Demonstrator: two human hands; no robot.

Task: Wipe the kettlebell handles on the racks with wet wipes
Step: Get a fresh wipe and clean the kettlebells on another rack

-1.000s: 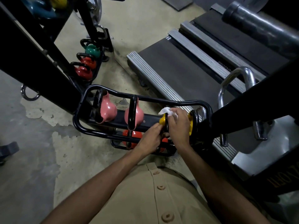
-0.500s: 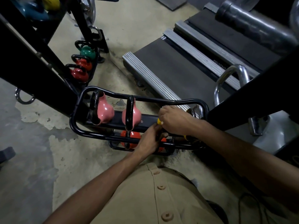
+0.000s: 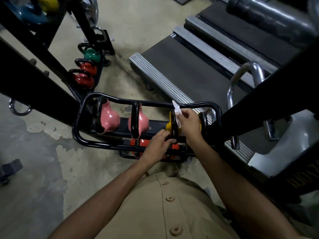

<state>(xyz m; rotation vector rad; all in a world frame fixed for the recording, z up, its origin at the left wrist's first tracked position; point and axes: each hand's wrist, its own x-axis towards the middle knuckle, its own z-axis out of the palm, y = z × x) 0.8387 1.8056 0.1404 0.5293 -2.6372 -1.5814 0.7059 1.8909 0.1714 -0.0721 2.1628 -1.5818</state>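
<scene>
A black tube rack (image 3: 81,116) holds two pink kettlebells (image 3: 109,120) (image 3: 140,120) and a yellow kettlebell (image 3: 168,125) with a black handle (image 3: 174,128). My left hand (image 3: 158,146) grips the near end of that handle. My right hand (image 3: 189,123) pinches a white wet wipe (image 3: 177,111) against the handle's upper part. A second yellow kettlebell (image 3: 202,121) shows just right of my right hand, mostly hidden. Red kettlebells (image 3: 139,145) sit on a lower tier beneath my left hand.
A second low rack at the back left carries a green kettlebell (image 3: 91,55) and two red kettlebells (image 3: 87,67) (image 3: 82,79). Thick black frame beams (image 3: 34,87) cross on the left and right. A treadmill deck (image 3: 181,71) and its chrome rail (image 3: 245,75) lie behind the rack.
My right hand has lifted back up along the yellow kettlebell's handle, and the white wipe shows again above it. My left hand keeps its hold on the handle's near end.
</scene>
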